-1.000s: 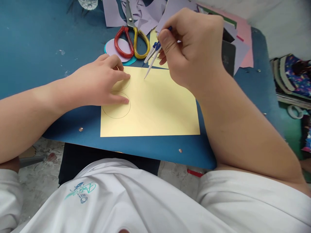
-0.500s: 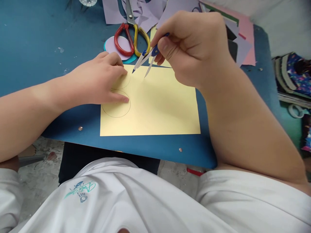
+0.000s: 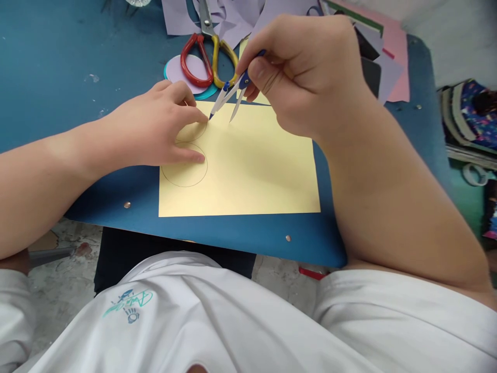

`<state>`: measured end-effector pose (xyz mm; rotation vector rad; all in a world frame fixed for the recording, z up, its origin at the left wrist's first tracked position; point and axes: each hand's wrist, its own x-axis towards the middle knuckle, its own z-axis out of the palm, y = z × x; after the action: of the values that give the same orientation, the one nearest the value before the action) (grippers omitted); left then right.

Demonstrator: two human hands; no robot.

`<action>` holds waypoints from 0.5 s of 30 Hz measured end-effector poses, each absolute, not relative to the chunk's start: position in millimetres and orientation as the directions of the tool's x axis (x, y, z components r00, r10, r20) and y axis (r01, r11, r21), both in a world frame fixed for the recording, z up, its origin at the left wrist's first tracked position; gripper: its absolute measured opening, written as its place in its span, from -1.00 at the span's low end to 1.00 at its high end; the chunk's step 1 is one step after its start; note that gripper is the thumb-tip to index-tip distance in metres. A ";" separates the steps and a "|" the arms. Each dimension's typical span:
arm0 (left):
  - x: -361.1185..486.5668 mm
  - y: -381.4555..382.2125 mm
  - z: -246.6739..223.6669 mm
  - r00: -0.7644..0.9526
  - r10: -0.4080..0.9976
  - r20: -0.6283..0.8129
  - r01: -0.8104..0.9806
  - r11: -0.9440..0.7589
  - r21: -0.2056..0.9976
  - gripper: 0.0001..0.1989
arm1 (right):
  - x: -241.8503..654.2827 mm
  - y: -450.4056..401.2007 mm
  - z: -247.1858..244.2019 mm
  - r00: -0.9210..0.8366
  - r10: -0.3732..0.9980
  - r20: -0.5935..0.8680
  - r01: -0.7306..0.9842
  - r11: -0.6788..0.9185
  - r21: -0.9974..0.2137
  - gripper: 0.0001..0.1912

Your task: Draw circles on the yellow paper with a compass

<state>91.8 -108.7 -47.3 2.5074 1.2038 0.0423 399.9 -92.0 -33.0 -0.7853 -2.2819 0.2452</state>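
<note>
A yellow sheet of paper [image 3: 248,166] lies on the blue table [image 3: 77,57]. Two pencilled circles [image 3: 184,166] are drawn near its left edge. My left hand [image 3: 155,132] rests flat on the sheet's upper left part, fingers over the circles. My right hand [image 3: 306,72] pinches the top of a white and blue drawing compass [image 3: 229,98]. Its two legs are spread, with both tips down at the paper's far edge, the left tip close to my left fingertips.
Scissors with a red and a yellow handle [image 3: 204,57] lie just beyond the sheet on lilac and teal paper discs [image 3: 182,70]. Lilac scraps [image 3: 229,20] and pink sheets [image 3: 392,46] lie at the back. Stacked patterned items [image 3: 469,124] sit at the right.
The compass legs have spread apart and its left tip has swung left toward my left fingers. My right hand tilted slightly. My left hand has stayed in place.
</note>
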 end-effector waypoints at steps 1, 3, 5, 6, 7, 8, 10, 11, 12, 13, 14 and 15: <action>91.9 -109.2 -47.5 0.639 0.761 -0.112 0.747 -0.578 0.329 0.19 | 400.1 -90.0 -34.5 -0.569 0.602 0.560 0.471 0.797 -0.378 -0.65; 91.8 -110.0 -48.0 0.642 0.762 -0.082 0.739 -0.588 0.328 0.17 | 400.4 -85.9 -36.9 -0.580 0.578 0.573 0.445 0.815 -0.371 -0.68; 91.6 -110.1 -48.3 0.644 0.762 -0.066 0.736 -0.594 0.324 0.12 | 400.3 -84.4 -36.5 -0.601 0.542 0.588 0.405 0.840 -0.362 -0.76; 91.3 -109.8 -48.3 0.646 0.761 -0.065 0.735 -0.597 0.322 0.11 | 400.0 -85.5 -34.7 -0.609 0.538 0.582 0.396 0.843 -0.365 -0.79; 91.0 -109.5 -48.3 0.649 0.758 -0.067 0.733 -0.599 0.321 0.10 | 399.5 -87.9 -32.0 -0.607 0.561 0.563 0.416 0.828 -0.376 -0.80; 90.7 -109.0 -48.1 0.652 0.755 -0.071 0.732 -0.601 0.321 0.10 | 398.8 -91.4 -28.6 -0.594 0.633 0.496 0.480 0.774 -0.413 -0.76; 90.2 -108.2 -47.4 0.654 0.753 -0.076 0.731 -0.602 0.322 0.10 | 397.0 -99.4 -21.6 -0.572 0.703 0.423 0.535 0.711 -0.456 -0.72; 90.0 -108.0 -47.0 0.655 0.752 -0.076 0.730 -0.603 0.323 0.11 | 395.9 -103.0 -18.9 -0.565 0.720 0.402 0.547 0.692 -0.471 -0.71; 89.8 -108.0 -46.5 0.657 0.750 -0.075 0.728 -0.605 0.322 0.10 | 394.8 -105.7 -17.0 -0.560 0.725 0.400 0.545 0.686 -0.481 -0.71; 89.7 -108.1 -46.1 0.659 0.748 -0.076 0.727 -0.608 0.320 0.09 | 393.7 -107.5 -16.0 -0.553 0.730 0.401 0.545 0.681 -0.489 -0.71; 89.5 -108.3 -45.9 0.662 0.745 -0.078 0.725 -0.612 0.316 0.08 | 392.5 -108.4 -15.7 -0.547 0.735 0.400 0.549 0.676 -0.492 -0.71; 89.3 -108.5 -45.9 0.665 0.743 -0.079 0.724 -0.616 0.311 0.07 | 391.3 -108.7 -16.0 -0.539 0.741 0.401 0.556 0.671 -0.491 -0.73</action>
<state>89.3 -108.5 -45.9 2.5665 1.1663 0.0814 391.3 -108.7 -16.0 -0.9968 -2.2929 0.4095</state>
